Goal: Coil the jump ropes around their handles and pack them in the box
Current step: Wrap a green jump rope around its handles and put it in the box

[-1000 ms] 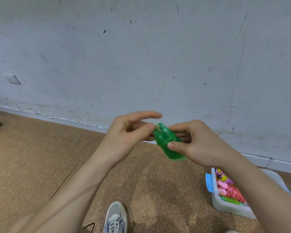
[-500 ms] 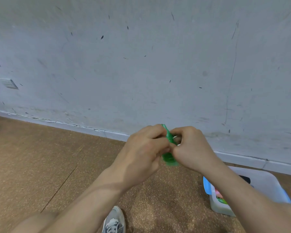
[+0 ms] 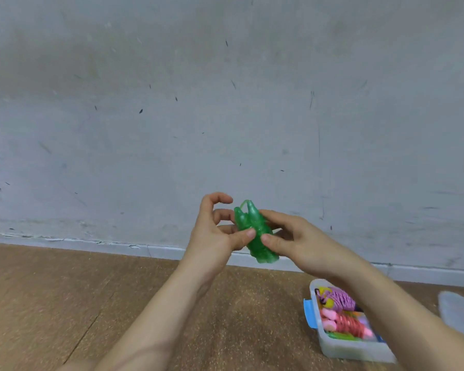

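Nearest you, low right, the box [image 3: 359,352] sits on the floor [image 3: 65,303] with its top open and a blue latch [image 3: 310,313] on its left end. Inside it are a coiled purple rope [image 3: 340,301] and, nearer you, a coiled pink rope [image 3: 346,324]; something green lies under them, too blurred to tell. Your right forearm crosses over the box. Further out, mid-air above the floor, both your grips hold the green rope [image 3: 261,251], coiled on its two handles, tips up and tilted left. Your left grip [image 3: 212,236] pinches it, thumb in front, fingers curled behind, index finger lifted off. Your right grip [image 3: 298,242] clamps its other side, thumb in front, fingers behind. Beyond them are the baseboard [image 3: 118,245] and the scuffed wall [image 3: 225,103].
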